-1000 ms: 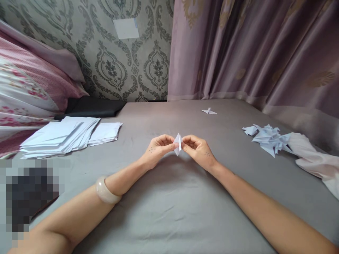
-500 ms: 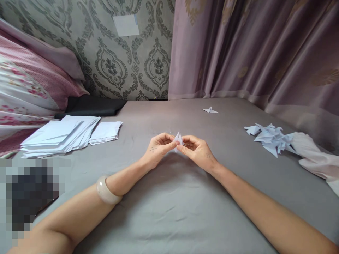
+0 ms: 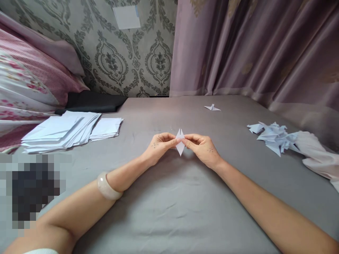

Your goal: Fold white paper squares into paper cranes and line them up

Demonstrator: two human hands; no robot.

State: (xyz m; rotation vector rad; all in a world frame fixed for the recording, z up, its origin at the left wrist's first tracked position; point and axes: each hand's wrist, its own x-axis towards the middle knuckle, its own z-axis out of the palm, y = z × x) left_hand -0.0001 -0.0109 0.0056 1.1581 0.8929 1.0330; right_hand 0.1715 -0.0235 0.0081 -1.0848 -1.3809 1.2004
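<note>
White paper folded into a slim diamond, two narrow points upward, marks the clock's centre, where the fingers of the left hand pinch it from nine o'clock and those of the right hand from three, both thumbs across its front. On the grey cloth, a large stack of sheets and a smaller stack beside it lie toward nine o'clock, a single winged paper figure lies apart between one and two, and a heap of folded pieces lies at three, beside crumpled pale fabric.
</note>
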